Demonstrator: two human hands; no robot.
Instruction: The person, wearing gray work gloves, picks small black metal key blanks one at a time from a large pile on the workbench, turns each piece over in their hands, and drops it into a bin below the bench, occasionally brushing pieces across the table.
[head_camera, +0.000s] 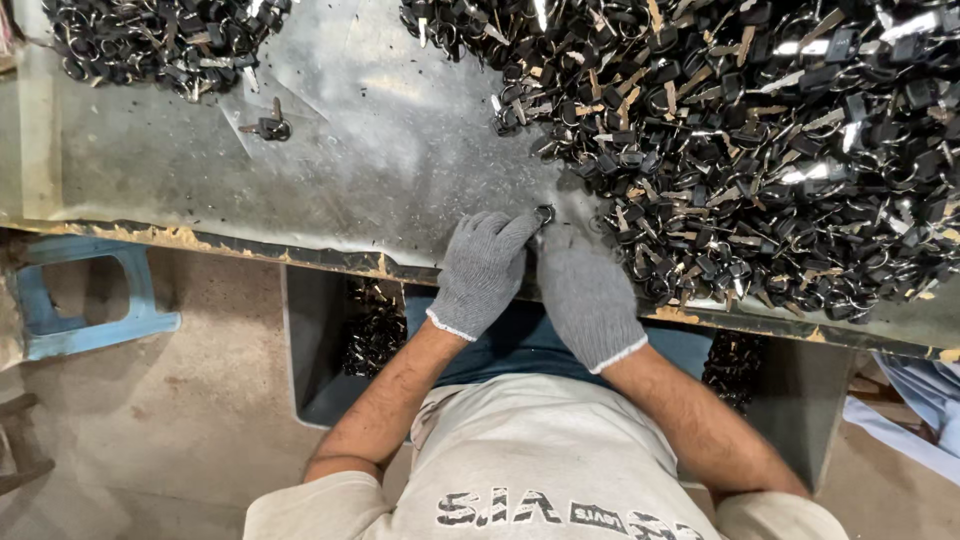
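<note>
- We see our left hand (483, 272) in a grey knit glove, resting on the near edge of the metal table (400, 150), its fingers drawn together and pinching a small key ring (545, 213) at their tips.
- Our right hand (585, 290), gloved the same way, lies just beside the left, touching it; its fingertips close on the same key ring from the right.
- The key ring sits at the near edge of the table, right where our two hands meet and at the fringe of the big heap.
- That large pile of keys (740, 130), black-headed with metal blades and rings, covers the right part of the table and comes up against our right hand.
- A smaller pile of keys (150, 40) lies at the far left corner, well apart from us.
- One loose key (270, 125) lies alone on the bare metal between the piles.
- Below the table edge we see a bin (375, 330) with more dark keys inside, beside our left forearm.
- A blue stool (90, 300) stands on the floor to the left.
</note>
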